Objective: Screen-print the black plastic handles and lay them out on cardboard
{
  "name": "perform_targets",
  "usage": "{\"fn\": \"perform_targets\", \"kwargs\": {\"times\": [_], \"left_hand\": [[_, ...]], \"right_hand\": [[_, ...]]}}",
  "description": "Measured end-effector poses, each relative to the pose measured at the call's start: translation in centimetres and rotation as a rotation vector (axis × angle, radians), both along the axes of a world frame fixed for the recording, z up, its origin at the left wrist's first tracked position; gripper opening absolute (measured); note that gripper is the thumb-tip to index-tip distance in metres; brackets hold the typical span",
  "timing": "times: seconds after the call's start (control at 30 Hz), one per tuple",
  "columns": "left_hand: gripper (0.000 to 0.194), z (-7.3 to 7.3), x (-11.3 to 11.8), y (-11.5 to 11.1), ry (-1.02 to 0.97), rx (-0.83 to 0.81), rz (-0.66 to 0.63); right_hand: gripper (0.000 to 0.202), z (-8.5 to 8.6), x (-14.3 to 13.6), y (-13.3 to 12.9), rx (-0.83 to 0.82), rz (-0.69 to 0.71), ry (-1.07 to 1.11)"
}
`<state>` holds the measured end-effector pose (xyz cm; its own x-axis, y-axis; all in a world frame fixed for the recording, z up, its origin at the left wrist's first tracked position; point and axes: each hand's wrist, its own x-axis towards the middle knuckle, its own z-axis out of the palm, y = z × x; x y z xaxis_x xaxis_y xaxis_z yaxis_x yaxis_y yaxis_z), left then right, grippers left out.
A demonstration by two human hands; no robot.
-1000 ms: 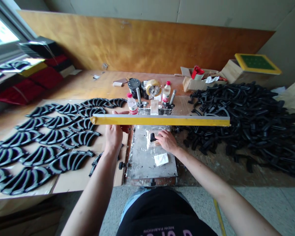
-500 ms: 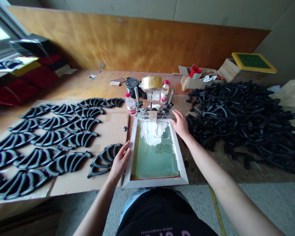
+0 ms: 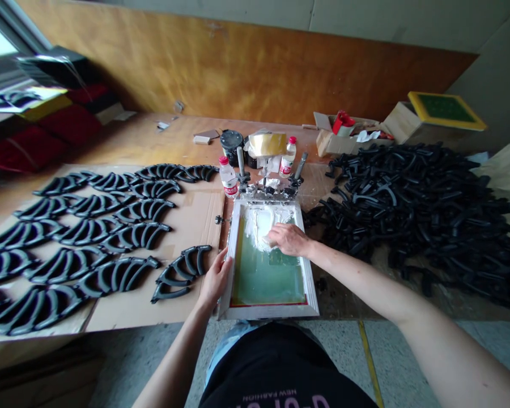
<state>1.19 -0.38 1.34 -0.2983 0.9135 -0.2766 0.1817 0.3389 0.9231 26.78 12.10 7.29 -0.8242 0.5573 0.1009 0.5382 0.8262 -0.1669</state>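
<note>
A screen-printing frame (image 3: 312,283) lies in front of me, its green mesh (image 3: 267,283) smeared with white ink (image 3: 251,222) toward the far end. My right hand (image 3: 291,239) is over the mesh with its fingers closed on a small squeegee (image 3: 272,240), mostly hidden by the fingers, at the near edge of the ink. At the frame's left rail, my left hand (image 3: 216,279) grips the edge, its thumb side facing me. A metal hinge clamp (image 3: 267,192) with two upright posts stands at the far end of the frame.
Rows of black curved, ribbed parts (image 3: 70,267) cover the cardboard on the left, with one such part (image 3: 182,272) close to my left hand. On the right is a heap of black pieces (image 3: 408,209). Behind the clamp stand two red-capped bottles (image 3: 288,158) and a black tub (image 3: 231,145).
My right hand has moved from the frame's far right corner onto the mesh and taken the squeegee that lay at the far end. My left hand stays at the left rail.
</note>
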Motion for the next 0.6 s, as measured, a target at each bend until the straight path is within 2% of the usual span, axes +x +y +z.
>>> {"fn": "perform_targets", "kwargs": {"times": [0.07,0.13,0.23,0.37,0.43,0.5,0.6], "left_hand": [[0.050,0.1,0.1,0.0,-0.024,0.004,0.000],[0.051,0.5,0.1,0.0,-0.035,0.005,-0.009],[0.055,1.2,0.3,-0.1,-0.069,-0.008,-0.015],[0.062,1.9,0.5,-0.2,-0.133,-0.040,0.001],[0.065,2.2,0.4,-0.2,-0.134,-0.058,0.008],[0.066,2.8,0.2,-0.2,-0.113,-0.062,-0.003],[0.060,5.0,-0.1,-0.3,-0.072,0.010,0.000]], "right_hand": [[0.013,0.6,0.5,0.2,-0.051,0.072,0.022],[0.010,0.6,0.4,0.7,-0.057,0.013,0.081],[0.014,-0.5,-0.2,0.7,0.047,-0.102,0.143],[0.019,-1.7,0.0,-0.6,0.067,0.011,0.136],[0.012,-1.1,0.0,-0.2,0.023,-0.010,0.165],[0.016,0.1,-0.6,1.4,-0.005,-0.121,0.213],[0.051,2.1,-1.8,5.1,0.006,-0.337,0.244]]}}
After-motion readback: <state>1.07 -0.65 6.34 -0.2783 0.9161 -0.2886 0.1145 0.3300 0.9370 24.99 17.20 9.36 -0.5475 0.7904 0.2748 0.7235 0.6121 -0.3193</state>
